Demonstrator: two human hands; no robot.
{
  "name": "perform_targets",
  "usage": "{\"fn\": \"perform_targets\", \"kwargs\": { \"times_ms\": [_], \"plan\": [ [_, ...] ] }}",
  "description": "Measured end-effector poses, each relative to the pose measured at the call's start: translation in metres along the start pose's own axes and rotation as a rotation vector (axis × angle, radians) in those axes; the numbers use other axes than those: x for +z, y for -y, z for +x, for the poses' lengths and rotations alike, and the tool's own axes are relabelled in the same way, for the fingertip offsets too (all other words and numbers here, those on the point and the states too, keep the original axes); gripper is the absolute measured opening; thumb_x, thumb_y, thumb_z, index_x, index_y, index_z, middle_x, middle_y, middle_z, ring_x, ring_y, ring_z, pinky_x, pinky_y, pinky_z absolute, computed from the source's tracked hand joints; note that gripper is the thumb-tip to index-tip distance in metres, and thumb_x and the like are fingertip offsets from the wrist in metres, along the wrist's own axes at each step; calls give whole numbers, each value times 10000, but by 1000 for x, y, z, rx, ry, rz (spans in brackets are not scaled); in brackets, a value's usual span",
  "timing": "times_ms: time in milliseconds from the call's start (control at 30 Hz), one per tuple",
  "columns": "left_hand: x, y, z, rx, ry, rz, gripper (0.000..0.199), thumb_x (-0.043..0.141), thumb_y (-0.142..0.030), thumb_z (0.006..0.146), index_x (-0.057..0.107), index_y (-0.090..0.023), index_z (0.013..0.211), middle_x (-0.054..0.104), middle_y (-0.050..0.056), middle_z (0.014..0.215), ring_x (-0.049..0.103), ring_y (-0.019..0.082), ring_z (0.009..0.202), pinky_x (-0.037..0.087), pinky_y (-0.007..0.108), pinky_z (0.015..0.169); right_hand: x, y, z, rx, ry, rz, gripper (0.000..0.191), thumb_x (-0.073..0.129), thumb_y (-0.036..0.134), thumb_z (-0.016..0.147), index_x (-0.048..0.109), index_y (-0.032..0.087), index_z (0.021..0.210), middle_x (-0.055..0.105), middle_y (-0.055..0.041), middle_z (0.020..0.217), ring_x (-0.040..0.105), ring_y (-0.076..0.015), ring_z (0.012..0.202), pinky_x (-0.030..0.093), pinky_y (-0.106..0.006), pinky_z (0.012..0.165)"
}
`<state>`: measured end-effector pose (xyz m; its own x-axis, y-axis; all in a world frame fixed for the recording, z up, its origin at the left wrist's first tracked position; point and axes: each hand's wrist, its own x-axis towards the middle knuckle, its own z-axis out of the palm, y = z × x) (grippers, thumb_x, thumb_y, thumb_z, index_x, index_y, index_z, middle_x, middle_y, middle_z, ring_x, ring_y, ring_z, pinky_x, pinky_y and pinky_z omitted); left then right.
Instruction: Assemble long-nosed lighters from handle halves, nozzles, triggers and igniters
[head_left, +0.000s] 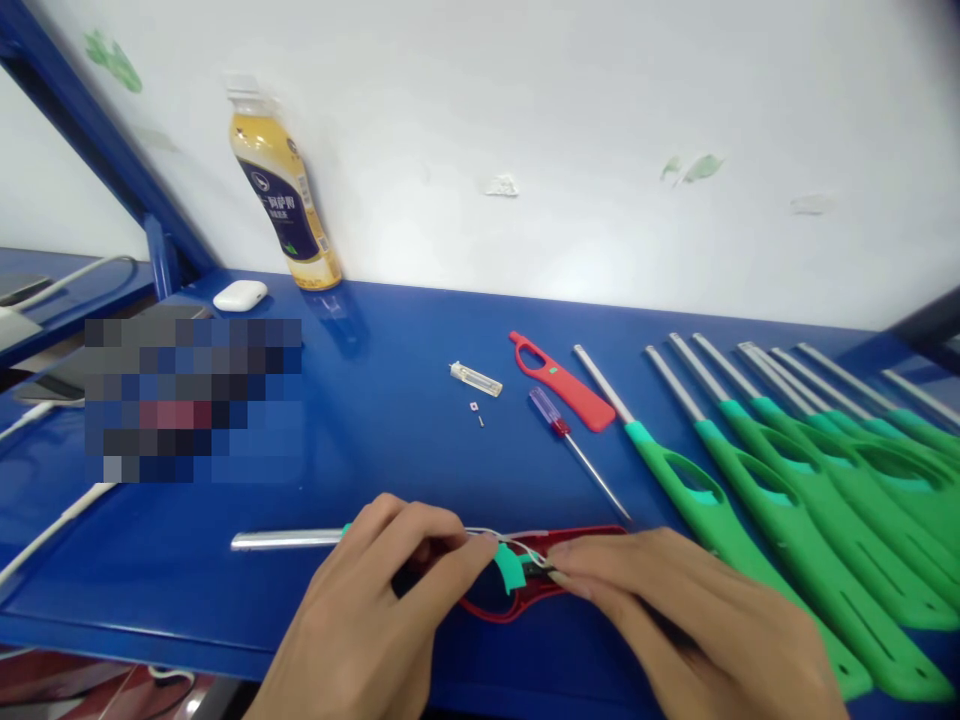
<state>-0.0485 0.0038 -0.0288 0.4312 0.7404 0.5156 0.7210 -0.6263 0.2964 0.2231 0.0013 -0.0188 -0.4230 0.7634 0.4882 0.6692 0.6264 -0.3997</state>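
Observation:
An opened long-necked lighter (pixel 491 612) lies low in front of me, its red half shell facing up and its metal tube (pixel 289 540) pointing left. My left hand (pixel 375 600) is closed around the neck end, thumb beside the teal trigger (pixel 510 568). A thin white wire (pixel 521 545) runs over the trigger into the handle. There, my right hand (pixel 690 600) pinches the wire beside a small dark part; its fingertips hide most of that part. Behind the hands rest a screwdriver (pixel 577 450), the loose red shell half (pixel 574 390) and a clear fuel tank (pixel 478 380).
Several green long-necked lighters (pixel 757 480) lie in a row at right. Two tiny parts (pixel 475 407) sit near the fuel tank. A drink bottle (pixel 281 190) leans on the wall behind a white earphone case (pixel 240 295). A white cable (pixel 64 520) and a pixelated patch are at left.

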Motion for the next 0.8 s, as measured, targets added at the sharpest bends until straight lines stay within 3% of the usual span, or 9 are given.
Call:
{"fn": "perform_targets", "kwargs": {
  "times_ms": [800],
  "plan": [
    [-2,0,1,12,9,-33,464,492,55,1047,719,-280,1274,721,8,1071,612,148,901,561,259,781,-2,0,-3,-13,17,-14,292,601,107,1088,767,309,1218,870,112,1153,844,-81,969,635,-146,906]
  ]
}}
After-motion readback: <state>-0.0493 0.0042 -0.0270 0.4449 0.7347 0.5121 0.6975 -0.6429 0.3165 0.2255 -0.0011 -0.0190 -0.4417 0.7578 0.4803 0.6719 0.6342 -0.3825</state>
